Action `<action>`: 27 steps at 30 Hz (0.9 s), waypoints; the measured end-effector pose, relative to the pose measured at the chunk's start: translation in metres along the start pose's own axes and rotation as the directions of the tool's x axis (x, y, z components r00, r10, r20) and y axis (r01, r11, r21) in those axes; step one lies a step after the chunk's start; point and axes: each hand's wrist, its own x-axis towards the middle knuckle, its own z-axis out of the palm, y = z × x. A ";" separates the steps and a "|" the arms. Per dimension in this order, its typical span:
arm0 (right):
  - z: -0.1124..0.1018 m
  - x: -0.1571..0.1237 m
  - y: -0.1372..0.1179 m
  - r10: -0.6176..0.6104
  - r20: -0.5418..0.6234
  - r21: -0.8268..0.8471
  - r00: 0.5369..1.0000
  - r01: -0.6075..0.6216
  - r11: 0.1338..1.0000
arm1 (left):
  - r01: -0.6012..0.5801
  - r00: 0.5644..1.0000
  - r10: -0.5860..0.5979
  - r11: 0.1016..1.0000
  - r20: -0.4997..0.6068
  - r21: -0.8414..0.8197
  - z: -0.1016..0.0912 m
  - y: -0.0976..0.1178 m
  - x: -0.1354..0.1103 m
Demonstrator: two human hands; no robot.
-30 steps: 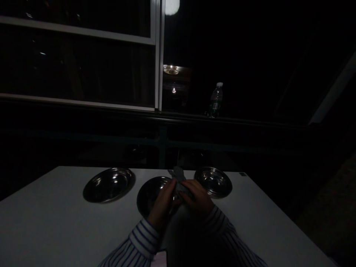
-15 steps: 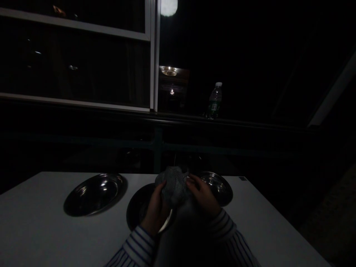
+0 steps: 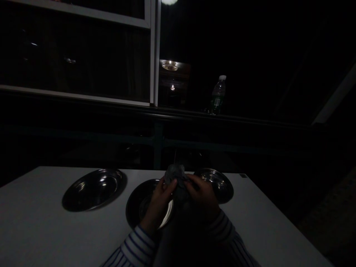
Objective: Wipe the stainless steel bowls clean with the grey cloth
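Note:
A crumpled grey cloth [image 3: 175, 172] with a mesh-like look is held up between both hands, above the table's far edge. My left hand [image 3: 161, 196] pinches its left side, thumb on top, over the middle metal dish [image 3: 136, 202]. On the cloth's right side, my right hand [image 3: 201, 193] grips an edge with thumb and fingertips. Behind that hand lies the right metal dish [image 3: 218, 185], partly covered by it. Darkness hides the lower part of the cloth and some fingers.
To the left, an oval metal dish [image 3: 93, 190] rests on the white table [image 3: 41, 222]. A plastic bottle [image 3: 218, 95] with a green label and white cap stands on the ledge beyond. A window frame [image 3: 154, 55] rises behind the table.
The cloth is bunched smaller, and my left thumb has shifted right across it. My hands have drawn closer together. The whole view has tilted slightly.

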 end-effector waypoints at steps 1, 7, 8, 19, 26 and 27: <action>0.001 -0.001 -0.001 -0.010 0.013 -0.009 1.000 0.011 1.000 | -0.005 1.000 0.005 1.000 -0.018 0.013 0.001 0.001 0.000; 0.004 -0.002 -0.001 0.003 -0.019 -0.040 1.000 -0.004 0.999 | -0.004 0.990 0.012 0.998 -0.139 0.060 -0.003 0.003 0.004; 0.004 -0.002 0.000 0.001 -0.032 -0.038 0.999 -0.002 0.999 | -0.012 0.987 0.021 0.998 -0.156 0.061 -0.005 0.003 0.005; -0.010 -0.001 0.010 0.088 -0.051 0.054 0.995 -0.086 0.995 | -0.056 0.933 0.042 0.998 -0.357 -0.027 -0.021 0.012 0.011; -0.028 -0.006 0.014 0.128 0.241 0.009 0.962 -0.134 0.991 | -0.108 0.953 0.106 0.994 -0.285 0.010 -0.021 0.020 0.007; -0.031 -0.007 0.015 0.125 0.255 -0.028 0.959 -0.122 0.992 | -0.110 0.954 0.108 0.994 -0.279 0.009 -0.019 0.022 0.006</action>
